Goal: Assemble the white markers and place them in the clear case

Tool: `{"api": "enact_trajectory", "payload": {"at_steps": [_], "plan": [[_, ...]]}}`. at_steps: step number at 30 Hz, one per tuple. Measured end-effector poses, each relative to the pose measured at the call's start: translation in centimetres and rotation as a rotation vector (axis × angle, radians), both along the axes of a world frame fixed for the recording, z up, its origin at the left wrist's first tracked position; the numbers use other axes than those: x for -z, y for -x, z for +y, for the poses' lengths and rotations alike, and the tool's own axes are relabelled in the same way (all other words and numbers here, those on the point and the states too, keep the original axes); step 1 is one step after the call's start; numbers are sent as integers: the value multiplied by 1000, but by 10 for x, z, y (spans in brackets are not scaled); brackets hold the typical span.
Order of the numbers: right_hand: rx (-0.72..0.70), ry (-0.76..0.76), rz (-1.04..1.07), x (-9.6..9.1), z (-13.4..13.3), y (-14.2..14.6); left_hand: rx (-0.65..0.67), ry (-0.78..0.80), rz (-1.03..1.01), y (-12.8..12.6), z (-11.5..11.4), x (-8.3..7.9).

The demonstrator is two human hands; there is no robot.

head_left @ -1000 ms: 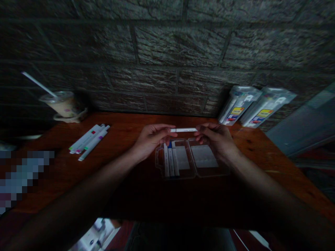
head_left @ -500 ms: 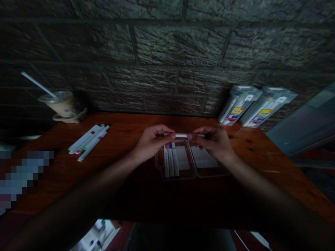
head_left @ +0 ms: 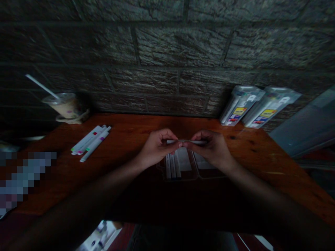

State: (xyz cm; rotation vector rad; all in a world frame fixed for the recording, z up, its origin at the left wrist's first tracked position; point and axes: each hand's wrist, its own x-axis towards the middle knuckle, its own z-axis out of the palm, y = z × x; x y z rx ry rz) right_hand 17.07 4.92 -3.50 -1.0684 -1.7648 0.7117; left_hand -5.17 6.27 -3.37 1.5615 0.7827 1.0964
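Between them, my left hand (head_left: 159, 146) and my right hand (head_left: 210, 146) pinch a white marker (head_left: 200, 142), held level with the thumbs close together at its middle. Just below lies an opened clear plastic case (head_left: 193, 172) on the table. Several white markers (head_left: 173, 167) stand side by side in its left half, beside a pale sheet. The right half also shows a pale sheet, partly covered by my right hand. Farther left, a small pile of white markers (head_left: 91, 139) with coloured ends rests on the wood.
A lidded drink cup (head_left: 64, 104) with a straw sits in a holder at the back left. Two clear marker cases (head_left: 235, 108) with yellow labels stand upright at the back right. Behind the wooden table (head_left: 131, 122) rises a stone-block wall (head_left: 157, 45).
Both hands have come a little lower and nearer the case with the marker. My thumbs have slid closer together along it.
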Motion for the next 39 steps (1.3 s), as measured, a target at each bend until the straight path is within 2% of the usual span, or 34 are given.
{"api": "enact_trajectory", "payload": {"at_steps": [13, 20, 29, 39], "plan": [[-13, -23, 48, -3, -2, 3, 24, -48, 83, 2, 0, -4], [-7, 47, 150, -15, -2, 6, -18, -22, 53, 4, 3, -7], [18, 169, 332, -18, 1, 2, -92, 49, -66, 8, 11, -5], [-32, 215, 448, -23, 0, 1, -51, 154, -227, 12, 17, -1]]}}
